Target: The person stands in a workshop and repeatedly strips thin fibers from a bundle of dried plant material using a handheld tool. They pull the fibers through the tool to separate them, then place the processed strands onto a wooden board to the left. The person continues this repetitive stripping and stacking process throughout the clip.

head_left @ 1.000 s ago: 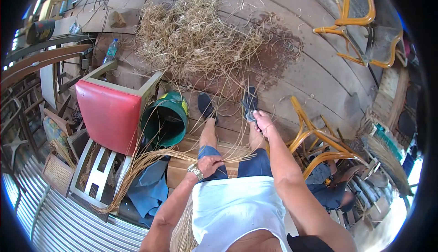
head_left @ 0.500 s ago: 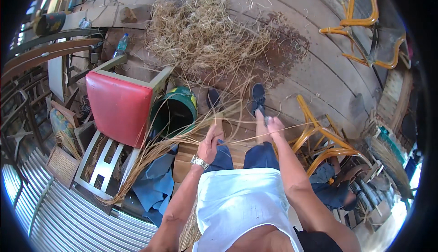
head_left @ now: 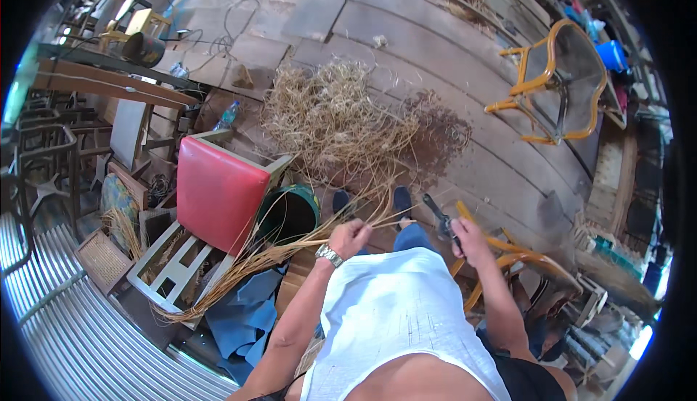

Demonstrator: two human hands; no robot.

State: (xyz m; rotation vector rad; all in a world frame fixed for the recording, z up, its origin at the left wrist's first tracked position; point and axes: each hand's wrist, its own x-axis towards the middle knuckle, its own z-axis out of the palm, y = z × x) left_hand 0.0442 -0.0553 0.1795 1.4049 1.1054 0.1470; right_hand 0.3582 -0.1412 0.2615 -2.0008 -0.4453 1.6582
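My left hand (head_left: 350, 238), with a metal watch on its wrist, is closed on thin rattan strands (head_left: 383, 219) in front of my lap. My right hand (head_left: 472, 241) is wrapped round a dark bladed hand tool (head_left: 440, 216), its narrow end pointing up and away to the left. Whether it is a knife or shears, I cannot tell. A long bundle of rattan strands (head_left: 247, 274) runs from beside my left hand across an upturned chair with a red seat (head_left: 220, 196). Behind that bundle stands a dark green bucket (head_left: 308, 201), partly hidden.
A tangled heap of rattan scraps (head_left: 327, 111) lies on the floor ahead. Rattan chair frames stand at right, one (head_left: 552, 85) farther off. Blue sheet material (head_left: 243, 314) lies left of my lap, near corrugated metal (head_left: 80, 328). A plastic bottle (head_left: 228, 116) lies behind the red seat.
My right hand has moved right, away from the strands, and the dark tool now shows clearly. My left hand still grips strands. The view has tilted up, showing more of the far floor.
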